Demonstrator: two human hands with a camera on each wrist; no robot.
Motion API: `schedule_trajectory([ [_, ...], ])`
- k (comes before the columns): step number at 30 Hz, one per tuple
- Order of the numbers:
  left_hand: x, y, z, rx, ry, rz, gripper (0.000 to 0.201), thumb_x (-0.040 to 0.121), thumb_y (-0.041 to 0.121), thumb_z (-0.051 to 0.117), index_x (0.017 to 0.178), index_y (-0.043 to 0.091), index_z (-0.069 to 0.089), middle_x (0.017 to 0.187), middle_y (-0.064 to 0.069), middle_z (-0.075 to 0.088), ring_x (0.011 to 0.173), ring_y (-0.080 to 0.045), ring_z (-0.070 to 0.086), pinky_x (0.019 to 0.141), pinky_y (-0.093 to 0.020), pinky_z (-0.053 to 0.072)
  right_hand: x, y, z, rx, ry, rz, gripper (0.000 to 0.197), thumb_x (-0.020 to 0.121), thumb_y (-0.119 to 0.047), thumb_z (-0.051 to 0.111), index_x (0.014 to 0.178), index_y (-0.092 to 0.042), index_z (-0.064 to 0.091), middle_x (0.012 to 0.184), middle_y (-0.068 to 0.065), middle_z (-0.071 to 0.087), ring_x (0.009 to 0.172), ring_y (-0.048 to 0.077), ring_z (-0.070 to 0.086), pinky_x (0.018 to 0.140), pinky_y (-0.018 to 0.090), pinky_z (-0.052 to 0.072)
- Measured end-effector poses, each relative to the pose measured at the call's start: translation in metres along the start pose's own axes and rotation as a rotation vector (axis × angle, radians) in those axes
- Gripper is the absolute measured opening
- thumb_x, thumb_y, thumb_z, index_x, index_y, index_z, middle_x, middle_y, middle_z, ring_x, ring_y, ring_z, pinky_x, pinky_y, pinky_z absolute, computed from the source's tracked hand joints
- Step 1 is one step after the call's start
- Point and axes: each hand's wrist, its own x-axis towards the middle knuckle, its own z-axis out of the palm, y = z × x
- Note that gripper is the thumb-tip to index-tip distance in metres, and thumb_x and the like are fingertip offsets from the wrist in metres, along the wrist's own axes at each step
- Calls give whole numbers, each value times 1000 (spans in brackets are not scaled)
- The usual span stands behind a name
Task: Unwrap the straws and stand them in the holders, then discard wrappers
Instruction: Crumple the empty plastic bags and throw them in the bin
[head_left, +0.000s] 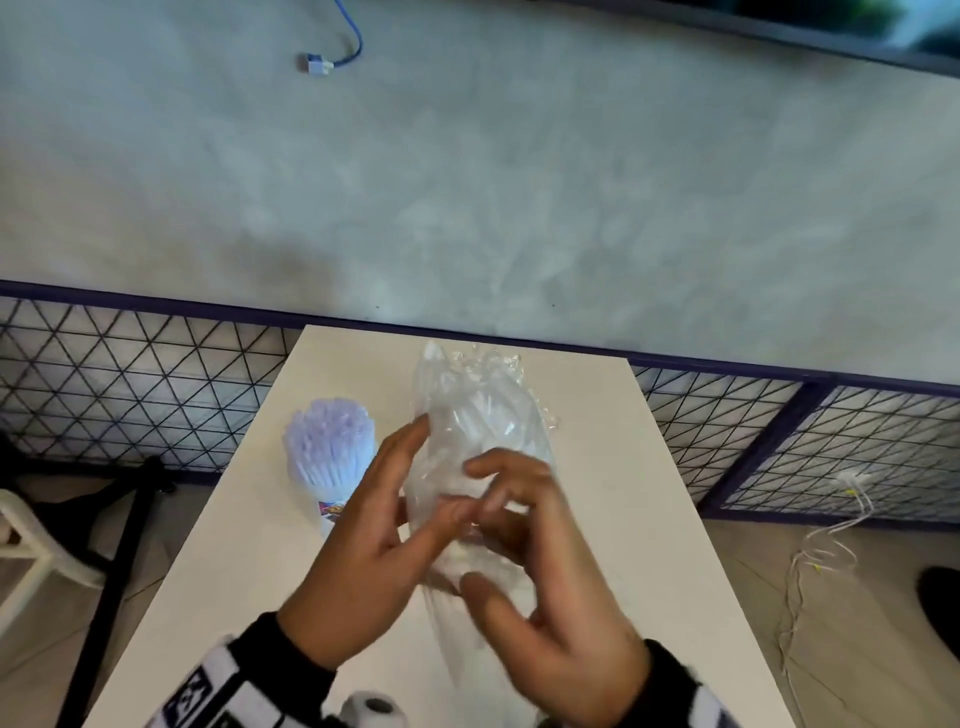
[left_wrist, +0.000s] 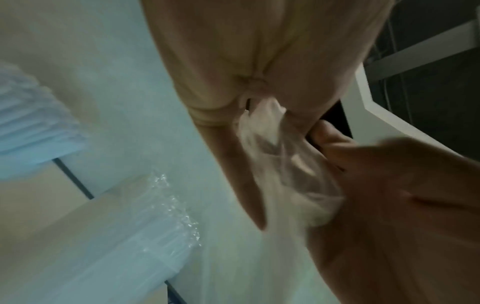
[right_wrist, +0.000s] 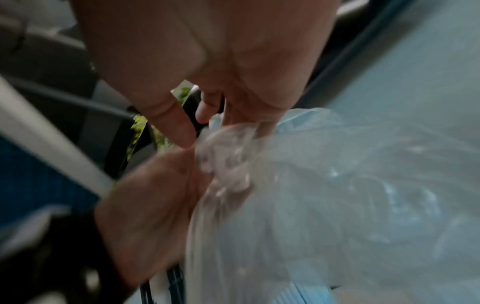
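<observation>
Over the middle of the white table, both hands hold a clear plastic wrapper. Pale straw shapes show faintly through it. My left hand pinches its near part from the left, and the film bunches out between those fingers. From the right, my right hand pinches the same bunched film, fingers curled over it and thumb below. A dense bundle of white straws stands upright in a holder at the left of the table. That holder is mostly hidden behind my left hand.
The table is narrow, with edges close on both sides. A black wire-mesh fence runs behind it. A white chair and a black stand leg are on the left. White cables lie on the floor at the right.
</observation>
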Motion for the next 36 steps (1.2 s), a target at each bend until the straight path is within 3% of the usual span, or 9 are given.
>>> schedule_trajectory([
  [5, 4, 10, -2, -225, 17, 49, 82, 87, -17, 53, 127, 53, 39, 127, -5, 63, 96, -38, 69, 73, -36, 60, 0, 16, -50, -144, 341, 101, 57, 73, -29, 74, 121, -34, 44, 124, -8, 47, 110, 20, 53, 81, 27, 50],
  [10, 8, 3, -1, -308, -109, -15, 59, 71, -4, 72, 116, 34, 66, 100, -11, 73, 81, -34, 73, 68, -36, 60, 4, 36, -80, 431, -96, 494, 83, 71, -10, 78, 143, -31, 42, 136, 4, 58, 121, 25, 60, 91, 45, 55],
  [15, 9, -1, -10, -122, -144, -27, 41, 55, -9, 42, 56, 19, 72, 101, 5, 66, 74, -26, 57, 60, -38, 36, 4, 40, -86, 444, -275, 337, 56, 72, 22, 56, 92, -27, 76, 110, -1, 60, 92, 14, 60, 79, 24, 47],
  [21, 14, 3, -22, -329, -415, -317, 36, 67, 34, 74, 82, 2, 68, 130, -1, 54, 91, -30, 58, 62, -34, 49, 17, 42, -90, 279, -380, 343, 41, 56, 25, 41, 49, -6, 67, 102, 5, 53, 82, 24, 57, 78, 27, 45],
  [24, 18, 2, -9, -251, -374, -432, 59, 62, 55, 83, 96, 21, 48, 128, -4, 57, 91, -24, 56, 66, -36, 48, 28, 35, -88, 71, -490, 256, 35, 55, 21, 44, 52, -3, 69, 103, 3, 53, 91, 32, 57, 79, 30, 46],
  [28, 16, 5, 9, 7, -578, -414, 40, 79, 5, 78, 111, 20, 60, 106, -1, 73, 94, -11, 68, 80, -25, 55, 34, 31, -83, 35, -395, 218, 43, 71, 24, 50, 72, -10, 76, 110, 7, 57, 85, 21, 63, 71, 37, 51],
  [31, 9, 1, 11, -64, -371, -331, 29, 76, 1, 77, 103, 7, 69, 103, -13, 74, 90, -21, 70, 79, -32, 59, 21, 44, -88, 407, -139, 380, 40, 75, -8, 64, 115, -13, 68, 125, 9, 59, 106, 16, 60, 88, 27, 46],
  [33, 4, -4, 17, -194, -167, -277, 36, 72, 3, 76, 107, 3, 67, 106, -21, 72, 94, -29, 69, 83, -39, 59, 2, 55, -88, 641, -129, 528, 81, 68, -40, 79, 139, -14, 50, 140, 9, 54, 123, 23, 53, 99, 36, 43],
  [36, 1, -10, 36, -184, -3, -216, 41, 74, 9, 74, 113, 8, 64, 108, -14, 73, 103, -32, 69, 91, -46, 55, -17, 58, -69, 609, -216, 539, 91, 72, -52, 79, 140, -3, 43, 133, 15, 60, 120, 29, 58, 96, 37, 48],
])
